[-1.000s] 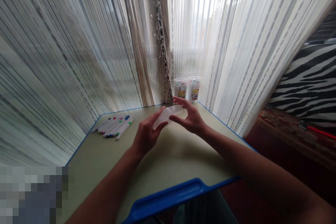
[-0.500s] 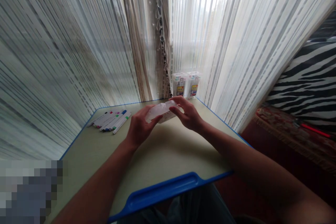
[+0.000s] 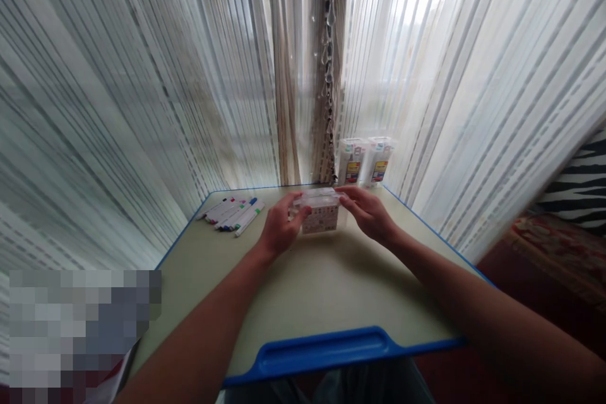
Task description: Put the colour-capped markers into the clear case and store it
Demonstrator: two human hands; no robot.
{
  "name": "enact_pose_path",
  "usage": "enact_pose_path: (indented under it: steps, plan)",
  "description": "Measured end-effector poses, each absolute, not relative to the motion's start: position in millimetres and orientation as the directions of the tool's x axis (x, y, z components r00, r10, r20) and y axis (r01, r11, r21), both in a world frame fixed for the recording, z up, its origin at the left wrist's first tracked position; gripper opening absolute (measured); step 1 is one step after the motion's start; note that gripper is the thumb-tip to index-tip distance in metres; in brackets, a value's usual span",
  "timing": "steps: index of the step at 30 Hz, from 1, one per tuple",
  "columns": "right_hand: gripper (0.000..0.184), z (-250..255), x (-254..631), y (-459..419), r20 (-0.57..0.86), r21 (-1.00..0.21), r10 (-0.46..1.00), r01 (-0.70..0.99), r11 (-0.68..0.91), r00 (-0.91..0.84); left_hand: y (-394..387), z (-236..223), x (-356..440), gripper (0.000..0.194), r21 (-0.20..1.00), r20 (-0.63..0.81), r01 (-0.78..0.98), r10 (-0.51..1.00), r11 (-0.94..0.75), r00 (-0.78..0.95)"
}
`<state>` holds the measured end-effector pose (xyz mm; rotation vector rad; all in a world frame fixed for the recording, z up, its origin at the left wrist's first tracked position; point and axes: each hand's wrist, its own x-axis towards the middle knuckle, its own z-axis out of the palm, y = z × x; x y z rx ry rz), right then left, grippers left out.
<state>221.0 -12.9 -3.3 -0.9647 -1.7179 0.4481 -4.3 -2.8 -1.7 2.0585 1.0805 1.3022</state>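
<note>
One box (image 3: 319,218) lowered between two hands (image 3: 279,227) (image 3: 368,211)

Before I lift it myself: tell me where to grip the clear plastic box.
Grip the clear plastic box by its two opposite flat sides, coming from left and right, where the left hand and right hand are now. It is a squat, square-edged block sitting low on the desk, so those flat sides probably give the firmest, most even hold.

The head-worn camera looks forward and down at the left hand (image 3: 279,227) and right hand (image 3: 367,214).
</note>
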Motion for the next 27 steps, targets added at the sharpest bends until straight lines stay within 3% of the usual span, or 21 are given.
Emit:
enact_pose_path:
  steps: [14, 21, 27]
  plan:
    - [0.030, 2.4, 221.2, -15.9, 0.646, -0.693, 0.757, 0.341, 0.636, -0.099, -8.4, -0.6, -5.9, 0.040, 0.670, 0.572, 0.381, 0.770, -0.637, 0.281]
    - [0.035, 1.8, 214.9, -17.8, 0.472, -0.870, 0.878, 0.120, 0.478, -0.080, -8.0, -3.7, -1.9, 0.039, 0.785, 0.538, 0.259, 0.827, -0.562, 0.164]
    - [0.032, 1.3, 198.7, -27.9, 0.440, -0.897, 0.898, -0.036, 0.440, -0.009, -17.9, 1.4, 5.3, 0.036, 0.785, 0.557, 0.320, 0.830, -0.530, 0.007]
